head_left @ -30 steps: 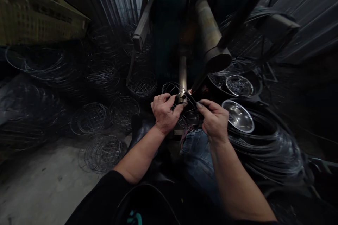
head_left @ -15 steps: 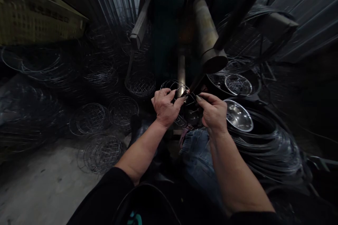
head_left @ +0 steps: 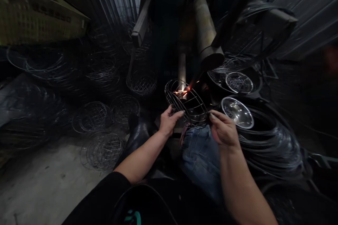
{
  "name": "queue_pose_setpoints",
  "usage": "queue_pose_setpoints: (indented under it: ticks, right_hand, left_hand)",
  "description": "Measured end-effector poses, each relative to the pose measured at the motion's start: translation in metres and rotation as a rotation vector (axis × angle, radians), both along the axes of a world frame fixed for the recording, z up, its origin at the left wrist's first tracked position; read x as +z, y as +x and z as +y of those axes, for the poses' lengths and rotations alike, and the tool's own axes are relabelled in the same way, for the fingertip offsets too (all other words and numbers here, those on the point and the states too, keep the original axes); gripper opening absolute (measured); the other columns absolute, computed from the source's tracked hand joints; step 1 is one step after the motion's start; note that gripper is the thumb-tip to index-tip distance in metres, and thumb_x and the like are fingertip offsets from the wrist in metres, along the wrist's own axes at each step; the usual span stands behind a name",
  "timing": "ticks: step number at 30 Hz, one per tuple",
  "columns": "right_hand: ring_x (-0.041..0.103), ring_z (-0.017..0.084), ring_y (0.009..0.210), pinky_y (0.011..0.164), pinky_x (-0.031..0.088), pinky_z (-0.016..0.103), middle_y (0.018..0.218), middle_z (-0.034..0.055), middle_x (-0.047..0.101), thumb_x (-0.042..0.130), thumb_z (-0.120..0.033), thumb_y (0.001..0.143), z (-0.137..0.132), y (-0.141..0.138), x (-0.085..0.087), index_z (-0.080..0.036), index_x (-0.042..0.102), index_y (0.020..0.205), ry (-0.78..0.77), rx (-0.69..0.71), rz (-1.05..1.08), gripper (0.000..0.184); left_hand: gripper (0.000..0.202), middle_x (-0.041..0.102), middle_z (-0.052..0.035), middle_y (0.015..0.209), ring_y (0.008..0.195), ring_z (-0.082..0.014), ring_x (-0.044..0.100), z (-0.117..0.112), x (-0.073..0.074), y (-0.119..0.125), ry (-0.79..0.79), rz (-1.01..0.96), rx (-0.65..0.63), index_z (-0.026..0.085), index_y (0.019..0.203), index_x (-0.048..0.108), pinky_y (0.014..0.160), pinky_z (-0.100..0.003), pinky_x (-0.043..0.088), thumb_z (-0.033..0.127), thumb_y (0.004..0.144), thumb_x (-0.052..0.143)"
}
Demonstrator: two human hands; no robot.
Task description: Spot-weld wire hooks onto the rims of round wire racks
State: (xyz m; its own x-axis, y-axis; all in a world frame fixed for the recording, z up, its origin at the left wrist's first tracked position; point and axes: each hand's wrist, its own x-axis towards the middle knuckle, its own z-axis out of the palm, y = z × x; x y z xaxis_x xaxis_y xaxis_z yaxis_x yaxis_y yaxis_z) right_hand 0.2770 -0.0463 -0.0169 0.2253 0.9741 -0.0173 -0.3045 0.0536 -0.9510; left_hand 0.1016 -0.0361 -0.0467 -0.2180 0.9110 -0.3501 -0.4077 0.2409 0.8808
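A round wire basket (head_left: 196,107) is tilted in front of me, around the end of a metal welding rod (head_left: 182,68). Orange sparks fly where the rod meets the wires. My left hand (head_left: 169,121) grips the basket's near left side between thumb and fingers. At its right edge, my right hand (head_left: 224,127) pinches the wire, fingers closed. Above and to the right hangs a thick metal cylinder (head_left: 207,31) of the machine.
Several wire baskets (head_left: 104,151) lie on the floor at left. To the right, a shiny metal bowl (head_left: 237,112) rests by a coil of wire (head_left: 271,147), with another bowl (head_left: 239,82) behind. A yellow crate (head_left: 39,17) stands at the far left.
Both hands have drawn back toward me and further apart. More of the wire basket now shows between them, and bright sparks have appeared at the rod.
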Motion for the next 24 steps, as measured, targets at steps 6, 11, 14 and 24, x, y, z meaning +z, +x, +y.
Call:
queue_pose_setpoints:
  ticks: [6,11,14,24]
  right_hand:
    - [0.054,0.008,0.048,0.048,0.044,0.021,0.057,-0.0026,0.064,0.087,-0.028,0.052,-0.005,-0.013,-0.007,-0.019,0.074,0.073,0.020,-0.108,0.070,0.026]
    - [0.052,0.008,0.046,0.047,0.041,0.021,0.055,-0.0022,0.063,0.086,-0.025,0.051,0.002,-0.019,0.006,-0.017,0.074,0.072,0.031,-0.158,0.039,0.025]
    - [0.050,0.007,0.045,0.046,0.039,0.021,0.054,-0.0027,0.062,0.085,-0.025,0.050,0.010,-0.025,0.012,-0.017,0.074,0.071,0.011,-0.154,0.021,0.025]
    - [0.055,0.009,0.053,0.051,0.044,0.022,0.064,-0.0013,0.066,0.086,-0.031,0.054,0.013,-0.020,0.016,-0.020,0.075,0.078,-0.051,-0.028,0.012,0.029]
  left_hand:
    - [0.044,0.064,-0.0021,0.089,0.068,-0.0082,0.055,0.006,-0.001,0.016,-0.058,-0.181,-0.129,0.018,0.097,0.071,0.055,-0.019,0.039,0.023,0.055,0.081]
    - [0.041,0.060,0.0000,0.080,0.066,-0.0084,0.054,0.006,-0.003,0.012,-0.040,-0.220,-0.129,0.018,0.093,0.070,0.058,-0.021,0.043,0.024,0.054,0.080]
    - [0.044,0.062,-0.0001,0.082,0.064,-0.0085,0.055,0.008,-0.003,0.010,-0.083,-0.227,-0.119,0.020,0.096,0.069,0.058,-0.022,0.044,0.026,0.054,0.080]
    - [0.052,0.064,-0.0001,0.085,0.063,-0.0077,0.058,0.009,-0.001,0.005,-0.118,-0.202,-0.170,0.024,0.111,0.066,0.055,-0.020,0.041,0.031,0.061,0.079]
